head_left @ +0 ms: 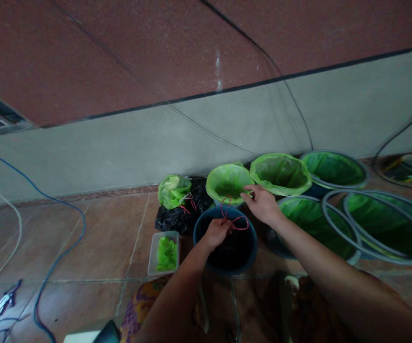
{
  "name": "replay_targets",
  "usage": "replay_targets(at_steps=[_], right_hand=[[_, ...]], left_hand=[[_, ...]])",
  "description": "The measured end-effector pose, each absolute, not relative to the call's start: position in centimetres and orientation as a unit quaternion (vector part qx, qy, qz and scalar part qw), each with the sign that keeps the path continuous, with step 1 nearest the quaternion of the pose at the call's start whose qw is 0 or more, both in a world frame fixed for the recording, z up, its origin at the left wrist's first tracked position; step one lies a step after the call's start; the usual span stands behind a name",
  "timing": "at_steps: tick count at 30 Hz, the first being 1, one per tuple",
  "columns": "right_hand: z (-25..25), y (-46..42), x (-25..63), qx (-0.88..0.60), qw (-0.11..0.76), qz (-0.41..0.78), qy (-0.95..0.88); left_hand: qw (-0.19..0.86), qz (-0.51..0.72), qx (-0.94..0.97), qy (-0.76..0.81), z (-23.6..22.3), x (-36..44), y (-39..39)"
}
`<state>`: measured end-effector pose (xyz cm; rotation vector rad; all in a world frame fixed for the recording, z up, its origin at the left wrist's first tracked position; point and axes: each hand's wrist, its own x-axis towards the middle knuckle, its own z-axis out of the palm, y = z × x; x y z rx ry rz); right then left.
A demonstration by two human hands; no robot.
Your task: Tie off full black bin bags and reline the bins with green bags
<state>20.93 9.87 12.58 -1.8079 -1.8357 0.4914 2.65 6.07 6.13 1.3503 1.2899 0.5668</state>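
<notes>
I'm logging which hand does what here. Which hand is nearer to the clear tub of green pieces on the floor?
Left. The left hand holds red string over the dark bucket, just right of the clear tub. The right hand is farther right, at the green-lined bucket.

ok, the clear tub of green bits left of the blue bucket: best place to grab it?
Take the clear tub across its two long walls near the rim, coming from above. It stands upright and open-topped on the floor, narrow enough for one hand, with bare tile on its left; the blue bucket crowds its right.
</notes>
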Motion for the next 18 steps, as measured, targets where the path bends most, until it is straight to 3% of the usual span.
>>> replay_targets(at_steps=[5, 9, 12, 15, 18], right_hand=[[12.3, 8.2, 19.9, -0.579, 0.067, 0.322, -0.746], [11.9, 6.9, 19.0, -0.528, -0.002, 0.420, -0.738], [11.9, 6.8, 19.1, -0.525, -0.047, 0.437, -0.728], [11.8, 7.5, 19.3, -0.533, -0.036, 0.352, -0.768], [11.1, 8.2, 19.1, -0.529, 0.066, 0.321, -0.783]], left_hand=[[0.608, 0.286, 0.469, 0.573, 6.5, 2.8, 6.2], [0.590, 0.291, 0.467, 0.591, 6.7, 2.5, 6.6], [0.513, 0.248, 0.541, 0.618, 6.7, 2.1, 6.8], [0.405, 0.205, 0.665, 0.594, 6.9, 1.8, 6.6], [0.306, 0.170, 0.765, 0.541, 7.6, 1.8, 6.1]])
